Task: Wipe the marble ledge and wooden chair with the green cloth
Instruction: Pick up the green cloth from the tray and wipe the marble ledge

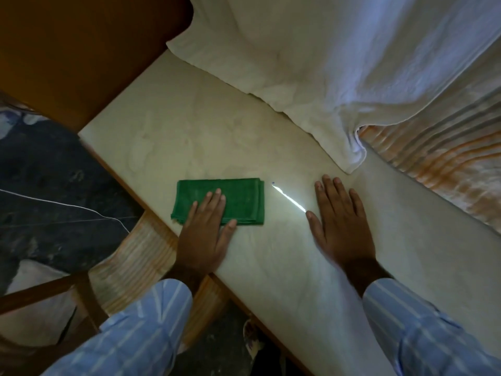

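A folded green cloth (238, 198) lies flat on the pale marble ledge (189, 137), near its front edge. My left hand (203, 234) rests palm down on the cloth's near half, fingers spread and not gripping. My right hand (339, 223) lies flat and open on the bare marble to the right of the cloth, holding nothing. Part of a wooden chair frame (54, 291) shows at the lower left, below the ledge.
White curtain fabric (311, 63) drapes onto the back of the ledge. A striped orange and white cloth (439, 169) hangs at the right and another piece (141, 256) below the front edge. A brown wooden panel (76, 50) stands at the upper left. A thin streak of light (288, 198) crosses the marble between my hands.
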`<state>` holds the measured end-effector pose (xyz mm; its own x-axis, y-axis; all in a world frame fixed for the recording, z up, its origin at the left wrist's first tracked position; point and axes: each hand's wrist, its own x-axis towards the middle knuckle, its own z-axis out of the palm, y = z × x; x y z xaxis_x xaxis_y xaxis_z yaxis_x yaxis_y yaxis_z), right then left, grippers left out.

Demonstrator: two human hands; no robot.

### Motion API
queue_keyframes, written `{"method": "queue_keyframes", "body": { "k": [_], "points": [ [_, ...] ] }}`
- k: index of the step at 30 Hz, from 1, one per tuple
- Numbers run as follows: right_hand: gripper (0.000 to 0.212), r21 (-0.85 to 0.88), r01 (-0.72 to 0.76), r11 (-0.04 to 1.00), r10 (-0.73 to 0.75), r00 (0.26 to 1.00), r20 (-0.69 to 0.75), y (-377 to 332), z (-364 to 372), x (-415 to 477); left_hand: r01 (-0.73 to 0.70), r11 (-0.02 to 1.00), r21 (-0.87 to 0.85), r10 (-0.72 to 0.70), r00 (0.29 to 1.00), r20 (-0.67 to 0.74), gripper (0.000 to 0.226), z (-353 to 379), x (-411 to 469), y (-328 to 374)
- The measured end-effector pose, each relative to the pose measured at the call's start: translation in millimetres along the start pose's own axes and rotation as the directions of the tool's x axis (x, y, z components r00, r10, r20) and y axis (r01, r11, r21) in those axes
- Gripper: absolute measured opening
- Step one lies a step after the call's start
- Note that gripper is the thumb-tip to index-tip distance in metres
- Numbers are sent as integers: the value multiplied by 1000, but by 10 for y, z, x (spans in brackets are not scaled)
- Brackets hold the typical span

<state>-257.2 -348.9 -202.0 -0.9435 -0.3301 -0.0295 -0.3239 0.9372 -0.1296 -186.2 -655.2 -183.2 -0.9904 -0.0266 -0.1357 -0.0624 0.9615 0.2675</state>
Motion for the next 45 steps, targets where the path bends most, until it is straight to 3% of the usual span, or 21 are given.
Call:
{"method": "queue_keyframes", "body": {
  "k": [2, 9, 17, 22, 25, 27, 30, 36, 41, 45],
  "points": [
    [71, 8, -5, 1000, 5, 1000, 10, -4, 2, -5, -22, 1000, 0, 22, 1000, -11, 69, -23, 53, 40],
    [71, 35, -8, 999, 7, 1000, 30, -19, -51, 6, -356, 934, 44, 354, 935, 31, 60, -1, 662, 573],
    [72, 30, 0, 1000, -2, 997, 76, -30, -127, -7, -347, 937, 23, 346, 937, 39, 59, 16, 666, 752],
    [72, 5, -4, 1000, 3, 999, 54, -40, -127, -9, -441, 897, -6, 441, 895, 67, 58, 75, -51, 405],
    [71, -7, -14, 1000, 14, 999, 48, -55, -120, -14, -495, 869, -1, 493, 866, 83, 57, 20, -3, 226],
    [71, -8, -12, 1000, 12, 999, 42, -54, -107, -15, -462, 887, 20, 462, 887, 24, 53, -40, 229, 152],
    [70, -4, -15, 1000, 15, 999, 31, -53, -91, -28, -279, 960, -4, 279, 958, -66, 49, -168, 710, 27],
    [70, 5, -10, 1000, 10, 1000, 10, -53, -66, -20, -1, 1000, -3, 1, 998, -62, 63, -311, 1544, -198],
    [70, 11, -6, 1000, 6, 1000, 15, -52, -85, -24, 100, 993, 55, -96, 992, -82, 77, -96, 1263, 55],
    [70, 30, -5, 1000, 4, 1000, 20, -57, -95, -27, 75, 989, 128, -67, 995, -71, 90, 90, 630, 296]
  ]
}}
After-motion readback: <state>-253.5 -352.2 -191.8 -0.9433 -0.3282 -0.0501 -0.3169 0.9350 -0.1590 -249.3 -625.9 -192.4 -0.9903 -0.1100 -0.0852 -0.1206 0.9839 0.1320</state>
